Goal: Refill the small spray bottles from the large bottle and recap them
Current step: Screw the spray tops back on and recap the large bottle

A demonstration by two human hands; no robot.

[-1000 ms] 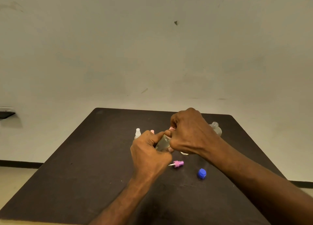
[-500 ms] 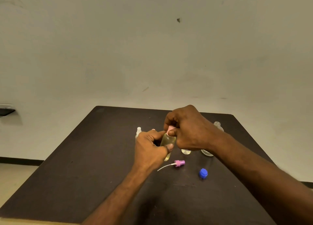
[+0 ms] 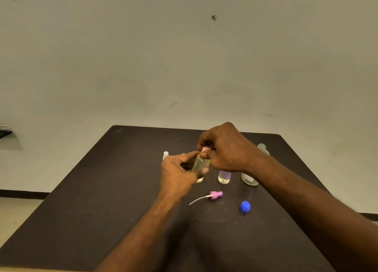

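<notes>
My left hand (image 3: 178, 173) grips a small clear spray bottle (image 3: 200, 163) of pale yellow liquid, held above the table. My right hand (image 3: 224, 149) pinches the pink spray cap (image 3: 205, 149) on that bottle's neck. Behind my right hand stands another small bottle (image 3: 224, 177) with pale liquid and no cap. The large clear bottle (image 3: 262, 149) stands open at the back right, mostly hidden by my right forearm. A loose pink spray head (image 3: 215, 195) with its white dip tube lies on the table in front. A blue cap (image 3: 245, 206) lies to its right.
The dark table (image 3: 102, 200) fills the lower view, against a plain wall. A small white-capped bottle (image 3: 165, 155) stands behind my left hand. Another pink-topped bottle peeks out just right of it, mostly hidden.
Both hands lifted the small bottle slightly and turned it more upright. The right hand's fingers shifted around the pink cap. The loose spray head's dip tube came into view.
</notes>
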